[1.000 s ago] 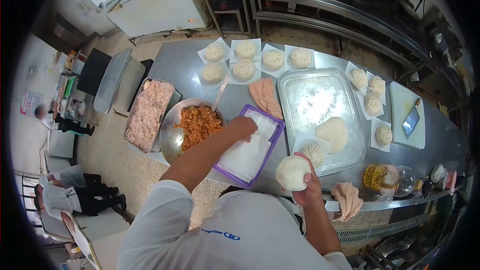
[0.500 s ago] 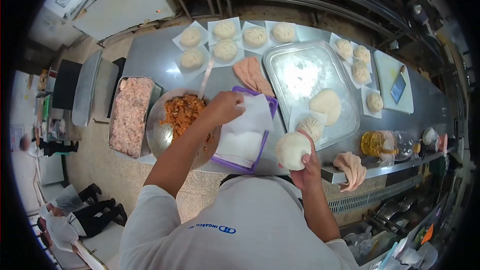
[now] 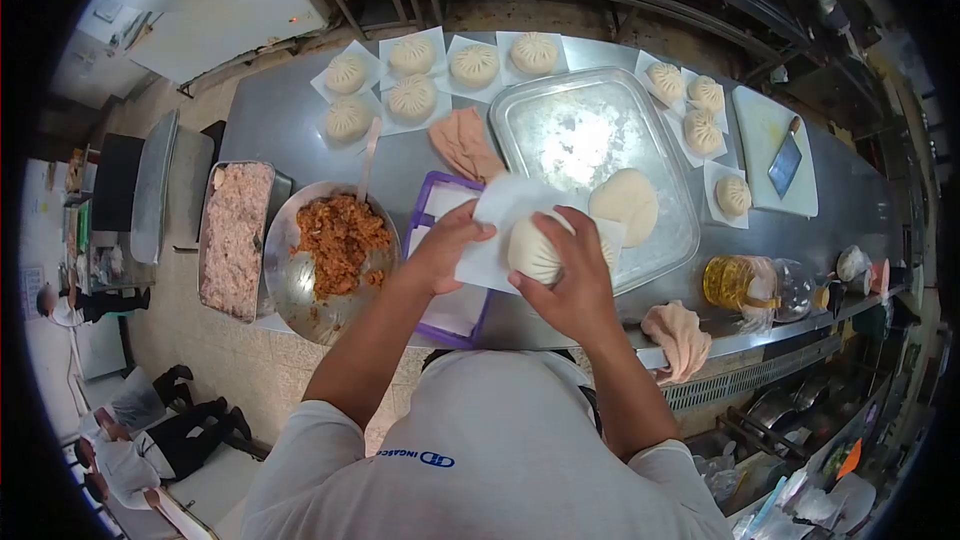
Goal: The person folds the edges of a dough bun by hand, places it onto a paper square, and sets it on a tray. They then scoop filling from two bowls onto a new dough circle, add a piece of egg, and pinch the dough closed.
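My left hand (image 3: 449,248) pinches the near left edge of a white paper square (image 3: 503,202). Fingers spread around its sides, my right hand (image 3: 578,270) grips a pleated dough bun (image 3: 531,252) over that paper, pleats now showing. Partly hidden behind my right hand is another bun on paper, at the near edge of a metal tray (image 3: 520,105). A flat dough round (image 3: 628,198) lies in the tray beside it. Below my hands sits a purple-rimmed tray (image 3: 417,217) with a stack of white papers.
To the left stand a bowl of reddish filling (image 3: 340,240) with a spatula and a pan of pale minced filling (image 3: 235,235). Pleated buns (image 3: 474,64) on papers line the far side. A cloth (image 3: 465,143), cutting board (image 3: 745,130) with cleaver (image 3: 786,162), and oil bottle (image 3: 735,283) surround the tray.
My left hand has brought a paper from the purple-rimmed tray rightward to the bun. My right hand has turned over and moved the bun up and left onto the paper.
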Available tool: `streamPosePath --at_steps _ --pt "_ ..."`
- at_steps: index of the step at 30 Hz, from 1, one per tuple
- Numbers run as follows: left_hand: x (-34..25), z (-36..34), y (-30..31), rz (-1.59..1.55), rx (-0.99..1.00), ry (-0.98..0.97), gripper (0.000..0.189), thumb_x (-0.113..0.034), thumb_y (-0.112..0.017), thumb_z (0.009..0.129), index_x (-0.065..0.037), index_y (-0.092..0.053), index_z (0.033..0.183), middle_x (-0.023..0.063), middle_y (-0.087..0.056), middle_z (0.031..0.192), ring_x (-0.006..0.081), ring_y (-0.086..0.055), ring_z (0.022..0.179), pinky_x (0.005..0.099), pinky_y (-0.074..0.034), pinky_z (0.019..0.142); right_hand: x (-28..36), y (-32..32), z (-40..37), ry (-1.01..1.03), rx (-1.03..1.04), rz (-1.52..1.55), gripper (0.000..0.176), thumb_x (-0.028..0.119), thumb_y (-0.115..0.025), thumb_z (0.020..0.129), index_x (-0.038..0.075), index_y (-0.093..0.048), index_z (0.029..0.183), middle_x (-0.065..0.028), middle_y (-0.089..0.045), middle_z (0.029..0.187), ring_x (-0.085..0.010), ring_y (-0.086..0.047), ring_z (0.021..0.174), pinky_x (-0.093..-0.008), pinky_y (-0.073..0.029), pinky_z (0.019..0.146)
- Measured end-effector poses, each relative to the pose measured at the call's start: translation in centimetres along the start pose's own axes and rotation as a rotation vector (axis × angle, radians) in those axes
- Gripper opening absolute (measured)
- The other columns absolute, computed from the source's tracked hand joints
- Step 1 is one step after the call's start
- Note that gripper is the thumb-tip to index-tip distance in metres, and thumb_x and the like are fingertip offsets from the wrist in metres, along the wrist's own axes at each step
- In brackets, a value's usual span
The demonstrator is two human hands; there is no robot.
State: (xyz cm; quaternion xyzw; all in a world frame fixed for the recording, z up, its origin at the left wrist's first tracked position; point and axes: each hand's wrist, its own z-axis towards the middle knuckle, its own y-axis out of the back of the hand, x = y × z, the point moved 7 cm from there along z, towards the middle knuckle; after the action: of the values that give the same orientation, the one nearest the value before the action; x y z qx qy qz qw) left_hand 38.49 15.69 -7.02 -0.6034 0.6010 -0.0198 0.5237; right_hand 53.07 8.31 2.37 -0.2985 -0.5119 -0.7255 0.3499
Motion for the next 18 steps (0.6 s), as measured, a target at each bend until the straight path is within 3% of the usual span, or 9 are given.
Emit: streamPosePath --at_steps 2,4,9,12,15,18 --pt "1.8 1.2 0.1 -0.046 -0.014 0.027 0.044 -0.008 -0.058 0.090 -0.005 -0.051 0.133 0.0105 -0.062 0.123 0.0241 -0.065 0.109 0.0407 -0.056 0.091 -1.0 -0.4 0.1 -0.002 0.032 -0.090 0.067 0.021 -0.083 0.070 0.009 -0.058 0.130 -0.0251 -0.049 0.132 -0.0437 -0.051 0.117 -0.0483 -0.046 0.096" --pt "3.5 2.2 -0.1 -0.047 -0.068 0.055 0.049 -0.016 -0.055 0.089 -0.005 -0.048 0.136 0.0130 -0.059 0.129 0.0274 -0.061 0.117 0.0446 -0.052 0.098 -1.9 -0.2 0.2 -0.013 0.092 -0.164 0.066 0.021 -0.082 0.070 0.009 -0.058 0.130 -0.0249 -0.049 0.132 -0.0430 -0.052 0.116 -0.0484 -0.047 0.095" --pt "4.9 5.6 -1.0 -0.281 0.006 0.007 0.046 -0.017 -0.055 0.091 -0.008 -0.049 0.135 0.0105 -0.060 0.126 0.0271 -0.062 0.115 0.0432 -0.052 0.096 -3.5 0.3 2.9 -0.004 0.242 -0.399 0.068 0.022 -0.081 0.071 0.012 -0.057 0.134 -0.0237 -0.047 0.135 -0.0416 -0.052 0.114 -0.0483 -0.049 0.093" --pt "3.9 7.4 -1.9 -0.420 0.119 0.003 0.050 -0.020 -0.056 0.090 -0.007 -0.048 0.137 0.0122 -0.061 0.127 0.0286 -0.061 0.117 0.0447 -0.051 0.098 -3.4 1.2 5.7 0.055 0.229 -0.402 0.068 0.022 -0.080 0.072 0.012 -0.056 0.135 -0.0236 -0.047 0.135 -0.0411 -0.052 0.113 -0.0476 -0.051 0.091" --pt "2.3 7.7 -1.9 -0.360 0.063 -0.022 0.047 -0.029 -0.047 0.098 -0.002 -0.048 0.136 0.0138 -0.061 0.129 0.0301 -0.060 0.118 0.0457 -0.048 0.102 -3.7 0.8 7.5 0.033 0.284 -0.358 0.067 0.022 -0.079 0.073 0.012 -0.056 0.135 -0.0233 -0.047 0.134 -0.0411 -0.052 0.114 -0.0472 -0.053 0.090" --pt "2.8 7.9 -1.0 -0.379 0.014 0.003 0.047 -0.029 -0.049 0.098 -0.003 -0.049 0.136 0.0142 -0.060 0.129 0.0303 -0.060 0.119 0.0456 -0.048 0.102 -5.0 0.3 7.7 0.011 0.307 -0.307 0.067 0.020 -0.079 0.074 0.012 -0.055 0.136 -0.0239 -0.046 0.135 -0.0420 -0.051 0.116 -0.0474 -0.052 0.092"
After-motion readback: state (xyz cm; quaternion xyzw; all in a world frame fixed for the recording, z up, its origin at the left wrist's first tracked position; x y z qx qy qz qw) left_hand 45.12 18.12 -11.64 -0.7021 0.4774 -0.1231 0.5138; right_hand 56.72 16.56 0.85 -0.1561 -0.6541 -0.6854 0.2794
